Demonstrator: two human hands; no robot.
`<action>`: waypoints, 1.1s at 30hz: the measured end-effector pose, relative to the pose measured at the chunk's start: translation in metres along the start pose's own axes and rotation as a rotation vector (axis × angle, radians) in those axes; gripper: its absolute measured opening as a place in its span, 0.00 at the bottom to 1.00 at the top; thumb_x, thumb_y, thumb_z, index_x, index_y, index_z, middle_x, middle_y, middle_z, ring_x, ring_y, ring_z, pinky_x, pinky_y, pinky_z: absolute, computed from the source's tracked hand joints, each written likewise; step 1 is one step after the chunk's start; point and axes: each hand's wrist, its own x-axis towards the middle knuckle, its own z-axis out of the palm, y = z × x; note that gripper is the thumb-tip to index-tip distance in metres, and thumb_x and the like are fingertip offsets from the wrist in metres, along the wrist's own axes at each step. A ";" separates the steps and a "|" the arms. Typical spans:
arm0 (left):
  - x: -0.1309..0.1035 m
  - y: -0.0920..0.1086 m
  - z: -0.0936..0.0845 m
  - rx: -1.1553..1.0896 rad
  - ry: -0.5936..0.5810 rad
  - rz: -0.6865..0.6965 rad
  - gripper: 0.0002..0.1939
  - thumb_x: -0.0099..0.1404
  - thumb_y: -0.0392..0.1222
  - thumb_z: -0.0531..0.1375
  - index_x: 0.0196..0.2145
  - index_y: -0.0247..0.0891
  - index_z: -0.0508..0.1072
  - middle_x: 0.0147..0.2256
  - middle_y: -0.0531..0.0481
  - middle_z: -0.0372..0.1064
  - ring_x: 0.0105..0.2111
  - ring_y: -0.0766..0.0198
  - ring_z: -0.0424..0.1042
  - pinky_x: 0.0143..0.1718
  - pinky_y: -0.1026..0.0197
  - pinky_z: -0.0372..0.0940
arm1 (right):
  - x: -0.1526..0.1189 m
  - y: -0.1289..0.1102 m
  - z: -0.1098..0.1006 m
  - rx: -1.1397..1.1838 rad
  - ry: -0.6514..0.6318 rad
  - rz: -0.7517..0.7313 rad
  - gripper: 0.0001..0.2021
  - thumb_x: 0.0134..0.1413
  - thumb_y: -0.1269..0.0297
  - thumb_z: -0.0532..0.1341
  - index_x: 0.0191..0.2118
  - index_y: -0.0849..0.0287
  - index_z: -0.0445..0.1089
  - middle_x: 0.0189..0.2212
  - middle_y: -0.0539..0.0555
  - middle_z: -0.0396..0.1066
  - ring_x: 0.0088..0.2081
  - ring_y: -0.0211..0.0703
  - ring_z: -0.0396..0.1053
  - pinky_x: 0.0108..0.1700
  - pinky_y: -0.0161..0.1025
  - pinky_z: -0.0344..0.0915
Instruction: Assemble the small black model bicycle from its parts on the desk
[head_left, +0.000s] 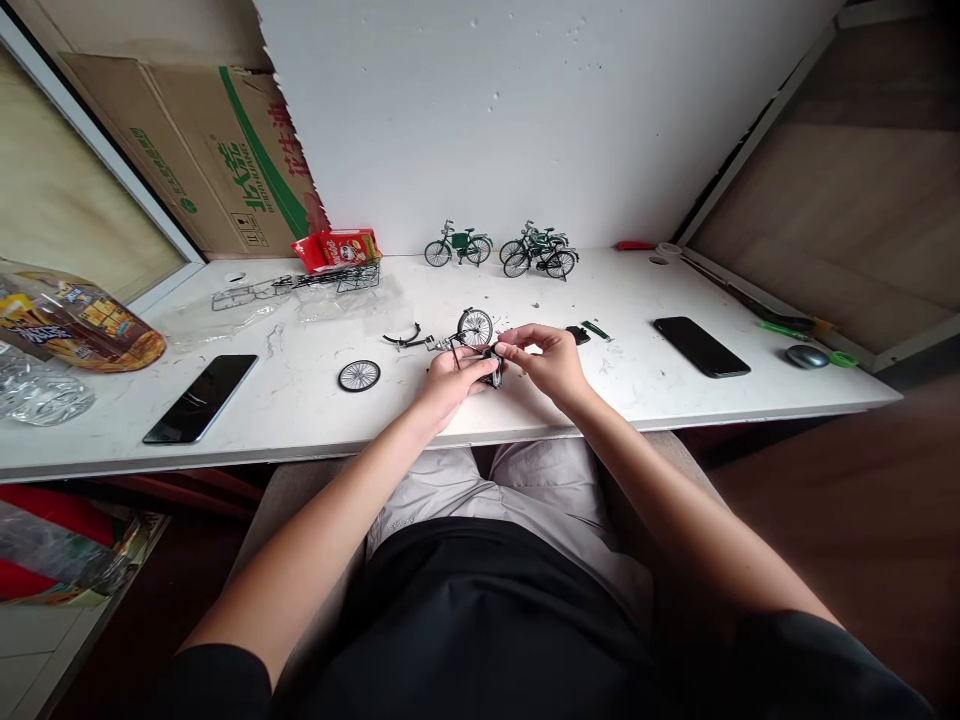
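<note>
**A small dark part (496, 373) being pinched from both sides**

The left hand (452, 384) is gripping the small dark part between thumb and fingers, low over the near side of the white table (300, 428), and seems to be serving as the clamp. The right hand (553, 362) is meeting it from the other side, thumb and fingertips narrowed onto its upper end, a grip that suits fine handling. Fingers are covering much of the part, so its exact shape is hard to tell.

Just beyond the hands, a spoked wheel (475, 327) is sitting near a curved black piece (406, 340), apparently placed for easy reach. A loose wheel (359, 376) is lying flat farther left. Beside the right hand, a black piece (577, 335) and a green strip (597, 330) are lying close together. Along the back, a green model bicycle (460, 241) is standing next to two overlapping model bicycles (538, 261), probably parked there to leave the front free for handwork.
</note>
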 end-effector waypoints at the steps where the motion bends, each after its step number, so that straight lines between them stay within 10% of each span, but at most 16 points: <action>1: 0.000 0.001 0.000 0.002 -0.019 0.001 0.16 0.57 0.39 0.74 0.42 0.33 0.79 0.41 0.41 0.82 0.42 0.57 0.80 0.43 0.57 0.71 | -0.001 0.000 0.001 0.003 -0.003 0.002 0.23 0.49 0.40 0.77 0.37 0.56 0.83 0.35 0.57 0.83 0.33 0.48 0.78 0.39 0.46 0.73; 33: -0.003 -0.002 -0.002 -0.001 -0.056 0.070 0.26 0.49 0.33 0.77 0.48 0.34 0.79 0.44 0.42 0.82 0.44 0.56 0.80 0.51 0.53 0.71 | -0.006 -0.004 0.008 -0.083 -0.024 -0.050 0.20 0.62 0.43 0.70 0.39 0.58 0.83 0.33 0.56 0.82 0.32 0.43 0.73 0.32 0.40 0.67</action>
